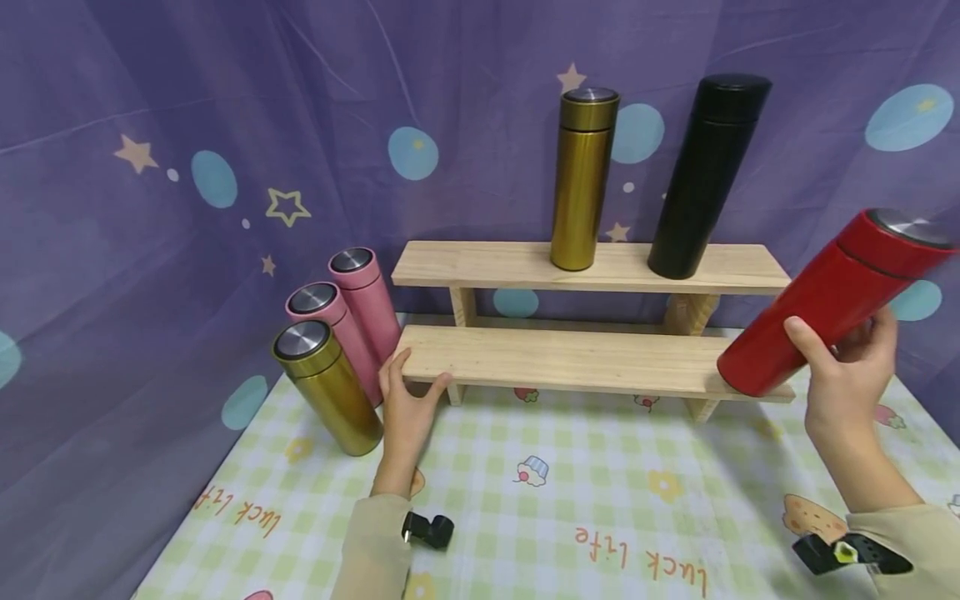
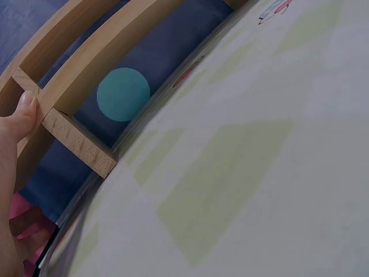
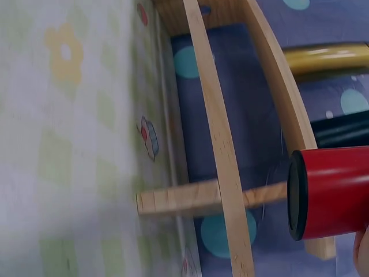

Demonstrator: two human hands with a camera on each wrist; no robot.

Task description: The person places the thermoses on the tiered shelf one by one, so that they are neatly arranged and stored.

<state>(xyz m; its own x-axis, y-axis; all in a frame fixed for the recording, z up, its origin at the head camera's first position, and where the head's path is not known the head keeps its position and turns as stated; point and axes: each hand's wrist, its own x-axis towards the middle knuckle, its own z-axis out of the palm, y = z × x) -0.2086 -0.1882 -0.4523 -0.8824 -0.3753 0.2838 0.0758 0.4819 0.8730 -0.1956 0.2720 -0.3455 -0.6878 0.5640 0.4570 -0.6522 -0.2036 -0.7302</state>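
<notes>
My right hand (image 1: 851, 375) grips a red thermos (image 1: 832, 300) around its lower half. The bottle tilts with its steel-topped lid up and to the right. Its base overlaps the right end of the lower shelf in the head view; in the right wrist view, the red thermos (image 3: 337, 193) shows its dark base. With thumb and fingers, my left hand (image 1: 408, 417) holds the left front corner of the two-tier wooden shelf (image 1: 570, 358). The left thumb (image 2: 26, 109) lies against the shelf's wood in the left wrist view.
On the upper tier stand a gold thermos (image 1: 585, 183) and a taller black thermos (image 1: 708, 175). Left of the shelf, another gold thermos (image 1: 333, 392) stands before two pink ones (image 1: 367, 300), close to my left hand. A checked cloth (image 1: 547, 500) covers the table; a purple curtain (image 1: 480, 83) hangs behind.
</notes>
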